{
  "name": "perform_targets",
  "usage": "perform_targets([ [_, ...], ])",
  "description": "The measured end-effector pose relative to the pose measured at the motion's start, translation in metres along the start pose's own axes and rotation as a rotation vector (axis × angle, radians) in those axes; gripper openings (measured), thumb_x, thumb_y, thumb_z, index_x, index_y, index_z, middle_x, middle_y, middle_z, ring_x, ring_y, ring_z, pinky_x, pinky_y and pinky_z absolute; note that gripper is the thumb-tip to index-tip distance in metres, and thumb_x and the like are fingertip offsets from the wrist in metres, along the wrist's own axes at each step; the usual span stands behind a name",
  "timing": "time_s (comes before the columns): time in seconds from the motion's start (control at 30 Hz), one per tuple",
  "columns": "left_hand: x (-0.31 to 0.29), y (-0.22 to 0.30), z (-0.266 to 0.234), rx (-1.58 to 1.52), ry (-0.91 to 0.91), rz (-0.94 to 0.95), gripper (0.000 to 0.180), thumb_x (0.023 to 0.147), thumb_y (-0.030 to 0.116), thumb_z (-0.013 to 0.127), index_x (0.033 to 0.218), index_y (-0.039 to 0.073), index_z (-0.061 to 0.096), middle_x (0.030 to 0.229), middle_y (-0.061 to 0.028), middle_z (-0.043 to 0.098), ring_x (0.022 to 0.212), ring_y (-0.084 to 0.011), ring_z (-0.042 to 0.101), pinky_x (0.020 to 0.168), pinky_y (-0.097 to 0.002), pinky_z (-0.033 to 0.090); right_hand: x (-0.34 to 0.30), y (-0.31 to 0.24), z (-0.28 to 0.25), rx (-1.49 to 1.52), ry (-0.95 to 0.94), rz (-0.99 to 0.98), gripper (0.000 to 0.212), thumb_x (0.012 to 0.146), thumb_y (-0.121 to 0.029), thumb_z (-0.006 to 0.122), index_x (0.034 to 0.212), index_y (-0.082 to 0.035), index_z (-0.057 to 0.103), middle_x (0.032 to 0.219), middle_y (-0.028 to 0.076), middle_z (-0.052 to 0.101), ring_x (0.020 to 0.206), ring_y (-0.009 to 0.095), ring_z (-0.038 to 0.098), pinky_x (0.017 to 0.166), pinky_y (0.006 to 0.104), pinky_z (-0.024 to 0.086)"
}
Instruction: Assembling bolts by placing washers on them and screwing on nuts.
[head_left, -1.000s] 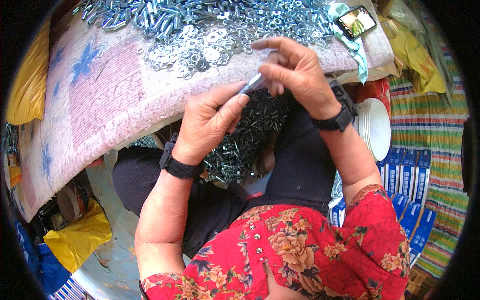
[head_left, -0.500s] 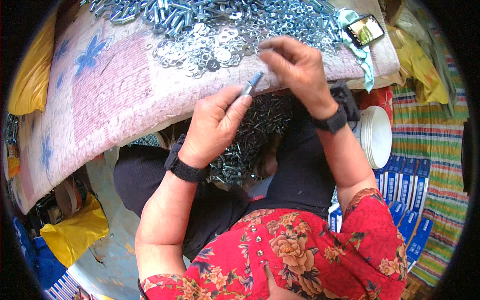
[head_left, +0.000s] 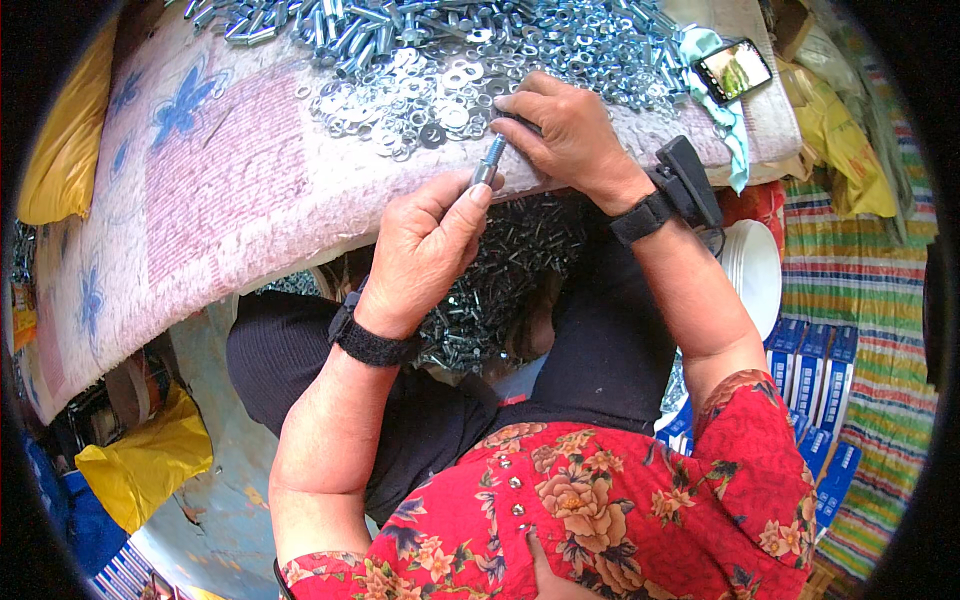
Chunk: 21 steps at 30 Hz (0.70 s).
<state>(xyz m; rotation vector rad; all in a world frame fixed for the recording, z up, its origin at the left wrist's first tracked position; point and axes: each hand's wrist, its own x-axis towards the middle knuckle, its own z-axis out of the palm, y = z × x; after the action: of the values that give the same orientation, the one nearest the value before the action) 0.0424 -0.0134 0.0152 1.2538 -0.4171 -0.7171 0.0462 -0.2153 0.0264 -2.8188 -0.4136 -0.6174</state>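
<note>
Thumb and fingers of my left hand (head_left: 425,235) are closed on a sleeve anchor bolt (head_left: 490,162). Its threaded end points up and away, over the table's near edge. Just beyond that tip, my right hand (head_left: 580,135) is closed in a pinch. Whatever sits between its thumb and forefinger is mostly hidden; only a dark sliver shows. Loose flat washers (head_left: 400,110) lie on the padded tabletop past my hands. Behind them are heaps of nuts (head_left: 600,55) and metal sleeves (head_left: 340,35).
The cloth-covered table (head_left: 225,200) curves across in front of me. A phone (head_left: 733,72) rests on a pale green cloth (head_left: 735,145) at the right. Below lie a heap of dark bolts (head_left: 510,250), a white bucket (head_left: 755,275), blue boxes (head_left: 810,370) and a yellow bag (head_left: 150,455).
My right hand has come left and closer to the bolt's tip, its fingers now beside it. My left hand has shifted slightly, and the bolt stands more upright.
</note>
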Motion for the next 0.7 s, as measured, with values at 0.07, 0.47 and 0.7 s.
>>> perform_targets([
  [0.07, 0.0, 0.001, 0.001, -0.029, 0.002, -0.008, 0.027, 0.091, 0.022, 0.048, 0.104, 0.0, 0.058, 0.06, 0.0063, 0.04, 0.051, -0.0032, 0.035, 0.045, -0.0178, 0.028, 0.0, 0.001, 0.001, 0.003, 0.019, -0.023, 0.015, 0.074, -0.017, 0.064, 0.082, -0.005, 0.063, 0.074, 0.01, 0.056, 0.065, 0.028, 0.058, 0.056, 0.0329, 0.047],
  [0.47, 0.004, 0.002, 0.004, -0.092, -0.014, -0.025, 0.027, 0.091, 0.021, 0.048, 0.106, 0.0, 0.057, 0.062, 0.0058, 0.041, 0.051, -0.0032, 0.035, 0.044, -0.0175, 0.028, 0.001, 0.0, 0.002, -0.033, 0.226, -0.016, 0.007, 0.077, -0.005, 0.057, 0.084, -0.003, 0.059, 0.075, 0.011, 0.059, 0.064, 0.028, 0.059, 0.054, 0.0332, 0.047],
  [0.7, 0.01, 0.001, 0.013, -0.299, -0.069, -0.085, 0.02, 0.09, 0.021, 0.049, 0.092, 0.003, 0.057, 0.057, 0.0048, 0.041, 0.047, -0.0034, 0.035, 0.042, -0.0185, 0.029, -0.013, -0.043, -0.015, 0.226, 0.407, 0.01, 0.012, 0.079, 0.0, 0.057, 0.089, -0.003, 0.061, 0.074, 0.011, 0.062, 0.06, 0.022, 0.061, 0.052, 0.0287, 0.046],
])
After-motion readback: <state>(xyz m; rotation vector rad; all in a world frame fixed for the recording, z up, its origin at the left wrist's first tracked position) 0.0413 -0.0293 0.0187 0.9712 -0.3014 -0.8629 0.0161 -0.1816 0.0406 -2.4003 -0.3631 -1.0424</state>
